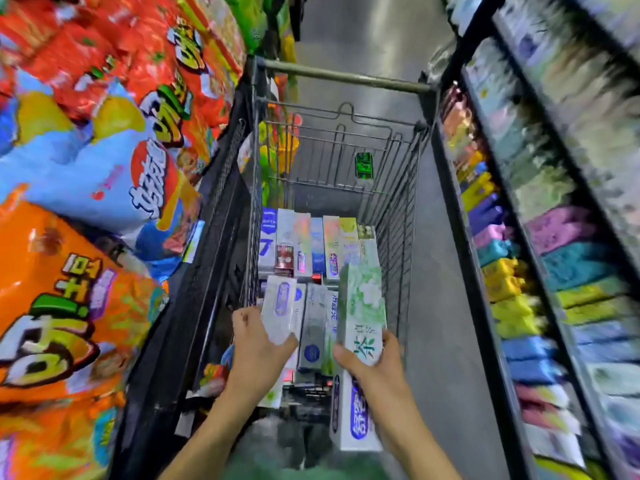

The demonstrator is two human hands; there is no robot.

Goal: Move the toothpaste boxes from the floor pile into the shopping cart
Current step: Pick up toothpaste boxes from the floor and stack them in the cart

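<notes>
Hands over cart [398,188]: left grip [258,344] holding white box [278,308], right grip [375,358] holding green-white box [362,306].

Bright overhead store light; glare on floor [377,32]; right shelves [540,258] motion-blurred; wide-angle edge distortion.

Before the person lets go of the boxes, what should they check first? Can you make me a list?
1. Left hand holds a box firmly: ok, its fingers curl round the white and purple box.
2. Right hand holds a box firmly: ok, it grips the green and white box.
3. Both boxes are over the shopping cart: ok.
4. Room in the cart: ok, the far end beyond the row of standing boxes is bare.
5. Boxes underneath lie flat: cannot tell, the hands hide part of them.
6. Cart stands still: cannot tell, the picture is blurred.
</notes>
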